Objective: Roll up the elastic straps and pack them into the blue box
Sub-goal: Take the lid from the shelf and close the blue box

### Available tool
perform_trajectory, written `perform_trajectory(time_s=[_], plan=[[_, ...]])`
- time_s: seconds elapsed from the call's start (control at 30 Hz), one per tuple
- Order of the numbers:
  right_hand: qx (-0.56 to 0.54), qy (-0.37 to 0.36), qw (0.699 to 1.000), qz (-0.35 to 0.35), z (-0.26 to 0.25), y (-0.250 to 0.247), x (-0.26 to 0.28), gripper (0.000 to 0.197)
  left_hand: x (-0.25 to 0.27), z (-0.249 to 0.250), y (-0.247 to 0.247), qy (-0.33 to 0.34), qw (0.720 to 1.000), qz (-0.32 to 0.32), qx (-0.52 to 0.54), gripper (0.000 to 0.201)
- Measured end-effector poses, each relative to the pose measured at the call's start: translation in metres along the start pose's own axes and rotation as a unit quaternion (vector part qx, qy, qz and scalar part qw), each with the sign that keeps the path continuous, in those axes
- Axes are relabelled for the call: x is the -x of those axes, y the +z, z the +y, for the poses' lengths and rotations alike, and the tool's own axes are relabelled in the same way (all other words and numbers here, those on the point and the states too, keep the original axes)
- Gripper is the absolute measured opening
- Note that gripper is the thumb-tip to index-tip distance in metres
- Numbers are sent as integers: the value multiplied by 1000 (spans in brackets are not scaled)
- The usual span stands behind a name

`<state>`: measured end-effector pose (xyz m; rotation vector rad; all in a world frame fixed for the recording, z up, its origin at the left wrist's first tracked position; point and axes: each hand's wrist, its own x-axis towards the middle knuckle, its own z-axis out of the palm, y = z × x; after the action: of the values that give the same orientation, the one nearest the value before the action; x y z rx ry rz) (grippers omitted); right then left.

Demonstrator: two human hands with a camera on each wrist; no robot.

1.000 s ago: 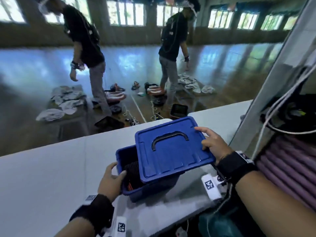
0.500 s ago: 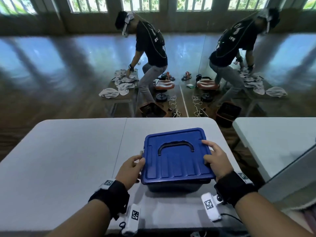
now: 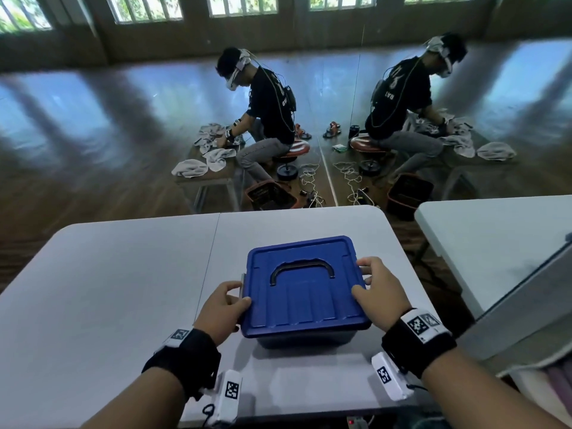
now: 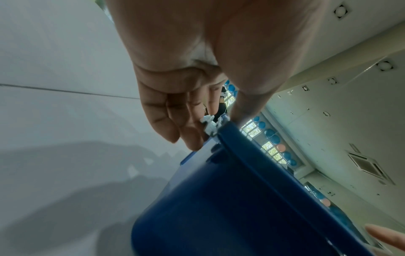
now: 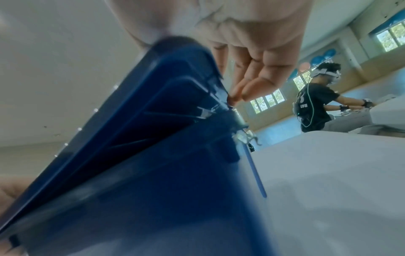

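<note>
A blue box (image 3: 305,339) stands on the white table (image 3: 108,289), with its blue lid (image 3: 305,286) and dark handle lying over it. My left hand (image 3: 224,308) holds the lid's left edge, thumb on top, fingers by a pale side latch (image 4: 210,126). My right hand (image 3: 380,289) holds the right edge the same way. In the right wrist view the lid (image 5: 136,112) stands slightly off the box (image 5: 164,199), with a dark gap showing, while my right hand (image 5: 252,69) has its fingertips at that latch (image 5: 243,136). The straps are hidden inside.
A second white table (image 3: 495,243) stands to the right across a narrow gap. Beyond the far table edge is a wooden floor, where a seated person (image 3: 266,119) handles towels on a low bench, with baskets and cables around.
The lid, held askew over the open box a second ago, now lies squarely over it. My left hand left the box wall for the lid's left edge. The head view swung to face the table.
</note>
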<state>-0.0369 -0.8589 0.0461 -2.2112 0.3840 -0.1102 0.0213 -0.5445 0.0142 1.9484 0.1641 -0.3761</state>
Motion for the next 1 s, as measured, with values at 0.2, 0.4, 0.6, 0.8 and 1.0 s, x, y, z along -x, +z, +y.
perform_trajectory(time_s=[0.2,0.4,0.6,0.8,1.0], plan=[[30,58,998,-17,19,3,-8,49,0,6,0,-32,998,-15,49,49],[-118,144,979,-79,30,7,-16,60,-1,10,-3,-21,997,-6,78,44],[-208,165,961,-72,29,-1,-15,58,1,12,-10,-11,997,15,74,37],[-225,155,961,-42,31,-17,-18,47,0,12,-14,-3,995,29,91,32],[-254,196,946,-34,33,-17,-22,32,-2,12,-10,-26,990,28,138,34]])
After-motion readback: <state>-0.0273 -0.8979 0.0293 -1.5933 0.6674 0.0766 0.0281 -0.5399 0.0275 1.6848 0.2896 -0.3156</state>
